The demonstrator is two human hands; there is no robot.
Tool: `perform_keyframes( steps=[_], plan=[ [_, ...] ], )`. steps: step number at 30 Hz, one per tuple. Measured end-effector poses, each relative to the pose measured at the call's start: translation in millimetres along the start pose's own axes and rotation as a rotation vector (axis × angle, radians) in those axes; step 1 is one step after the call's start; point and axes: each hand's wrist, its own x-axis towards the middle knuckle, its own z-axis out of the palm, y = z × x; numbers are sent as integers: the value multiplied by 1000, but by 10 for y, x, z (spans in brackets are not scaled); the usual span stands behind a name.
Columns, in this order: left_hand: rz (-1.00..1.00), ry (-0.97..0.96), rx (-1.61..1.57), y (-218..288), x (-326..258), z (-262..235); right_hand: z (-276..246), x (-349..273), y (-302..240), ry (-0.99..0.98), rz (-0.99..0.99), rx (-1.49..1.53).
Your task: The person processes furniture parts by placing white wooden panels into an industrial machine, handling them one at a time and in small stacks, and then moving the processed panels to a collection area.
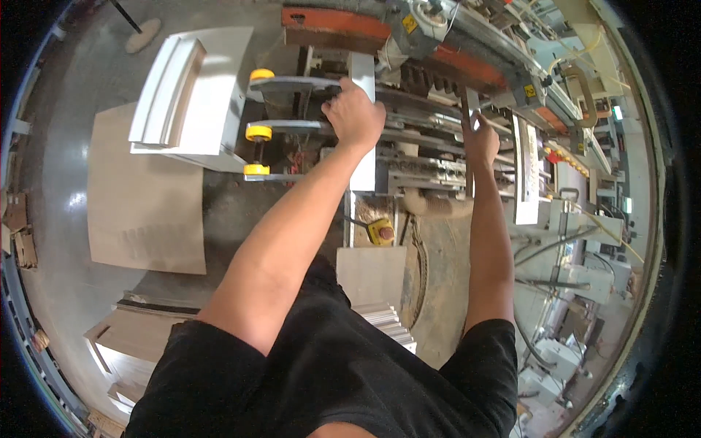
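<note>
My left hand is closed over the upper part of a long white moulding strip that lies along the machine's infeed rails. My right hand reaches further right and pinches a thin grey strip that stands up from the machine bed. Three yellow rollers on grey arms sit just left of my left hand. An orange and grey machine body runs across behind both hands.
A stack of white profiled mouldings rests on a stand to the left. A flat board lies on the floor below it. A yellow box with a red button is near my waist. More white strips sit by my legs. Machinery crowds the right side.
</note>
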Motion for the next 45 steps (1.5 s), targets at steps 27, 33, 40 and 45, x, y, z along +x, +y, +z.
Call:
perform_keyframes(
  steps=[27, 33, 40, 45],
  plan=[
    [28, 13, -57, -23, 30, 73, -63, -32, -24, 59, -77, 69],
    [-1, -5, -93, -55, 5, 61, -56, -114, -103, 98, -110, 56],
    [-52, -59, -88, -30, 47, 41, -22, -34, -78, 38, -9, 135],
    [25, 19, -113, -37, 29, 41, -70, -23, -94, 84, -11, 129]
  ],
)
